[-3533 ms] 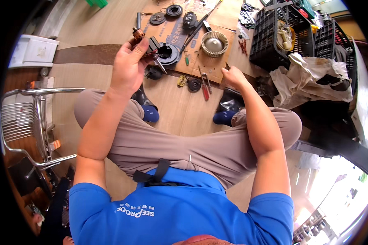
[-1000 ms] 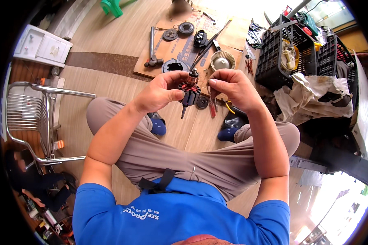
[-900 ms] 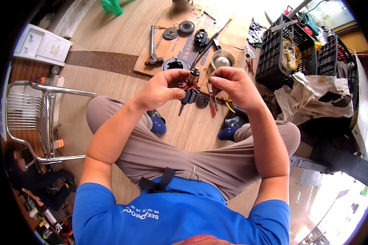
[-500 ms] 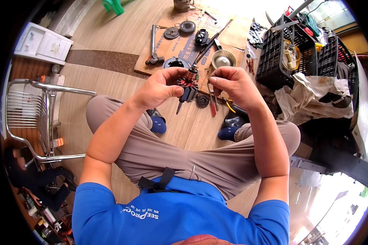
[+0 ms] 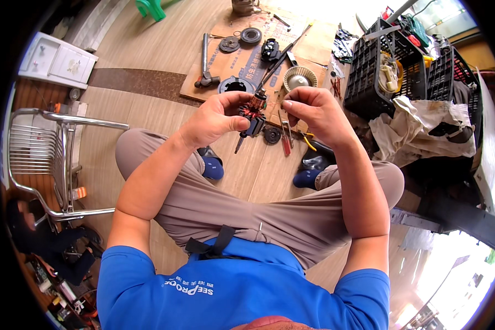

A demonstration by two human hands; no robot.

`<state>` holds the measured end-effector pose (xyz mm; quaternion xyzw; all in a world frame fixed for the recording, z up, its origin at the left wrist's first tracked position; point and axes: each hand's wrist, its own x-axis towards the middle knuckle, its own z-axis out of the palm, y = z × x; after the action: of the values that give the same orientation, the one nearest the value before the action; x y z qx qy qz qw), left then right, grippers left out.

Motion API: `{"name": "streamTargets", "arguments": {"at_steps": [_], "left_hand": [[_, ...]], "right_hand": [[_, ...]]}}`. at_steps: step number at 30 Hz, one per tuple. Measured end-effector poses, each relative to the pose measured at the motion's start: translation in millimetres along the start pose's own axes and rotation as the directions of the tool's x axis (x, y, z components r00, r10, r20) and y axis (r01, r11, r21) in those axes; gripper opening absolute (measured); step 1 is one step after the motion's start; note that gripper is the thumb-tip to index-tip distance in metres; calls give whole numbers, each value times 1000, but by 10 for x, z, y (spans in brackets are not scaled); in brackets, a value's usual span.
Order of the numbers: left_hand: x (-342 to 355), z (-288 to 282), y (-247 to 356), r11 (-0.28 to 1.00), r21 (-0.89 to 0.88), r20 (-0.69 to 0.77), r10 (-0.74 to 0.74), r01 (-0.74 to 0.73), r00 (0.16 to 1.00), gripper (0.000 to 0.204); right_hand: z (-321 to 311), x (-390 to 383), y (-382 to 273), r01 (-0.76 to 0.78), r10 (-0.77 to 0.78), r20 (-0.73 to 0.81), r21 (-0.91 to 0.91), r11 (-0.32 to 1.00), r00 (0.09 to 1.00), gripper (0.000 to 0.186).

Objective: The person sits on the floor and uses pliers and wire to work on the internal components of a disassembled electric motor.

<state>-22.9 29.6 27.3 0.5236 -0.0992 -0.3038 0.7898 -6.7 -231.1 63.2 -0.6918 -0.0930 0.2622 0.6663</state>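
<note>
My left hand (image 5: 214,121) grips a motor armature (image 5: 253,114) with reddish copper windings and a dark core, its shaft slanting down toward me. Just right of it, my right hand (image 5: 313,113) pinches what looks like a thin copper wire (image 5: 275,105) running from the windings. Beneath and beyond my hands are a black disc (image 5: 272,135), a red-handled screwdriver (image 5: 285,144) and a yellow-handled tool (image 5: 310,142). A dark round housing (image 5: 236,84) lies behind the armature on the cardboard (image 5: 198,87), beside a hammer (image 5: 205,60) and a fan wheel (image 5: 300,80).
Black crates (image 5: 363,66) and a crumpled cloth (image 5: 418,132) crowd the right. A chrome chair (image 5: 36,157) and white tray (image 5: 58,60) are at left, a green stool (image 5: 151,8) at top left. Another person in dark clothing (image 5: 52,247) is at lower left.
Since the oldest frame, both hands have come together centrally, the armature now pointing down. A yellow-handled tool now lies by the cardboard. Over the last second the armature shifted slightly left.
</note>
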Motion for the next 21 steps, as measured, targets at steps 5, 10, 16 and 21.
{"name": "streamTargets", "arguments": {"at_steps": [5,10,16,21], "left_hand": [[9,22,11,999,41,-21,9,-8,1000,60],[8,45,24,998,53,-45,-13,15,999,58],[2,76,61,992,116,-31,-36,40,999,45],[0,62,45,993,108,-16,-39,40,999,46]], "right_hand": [[-10,-6,15,7,-7,-8,-10,1000,1000,18],[-11,0,20,-7,8,5,-29,1000,1000,16],[-9,27,66,-76,77,19,-46,996,997,16],[-6,28,83,-96,95,72,11,995,993,14]]}}
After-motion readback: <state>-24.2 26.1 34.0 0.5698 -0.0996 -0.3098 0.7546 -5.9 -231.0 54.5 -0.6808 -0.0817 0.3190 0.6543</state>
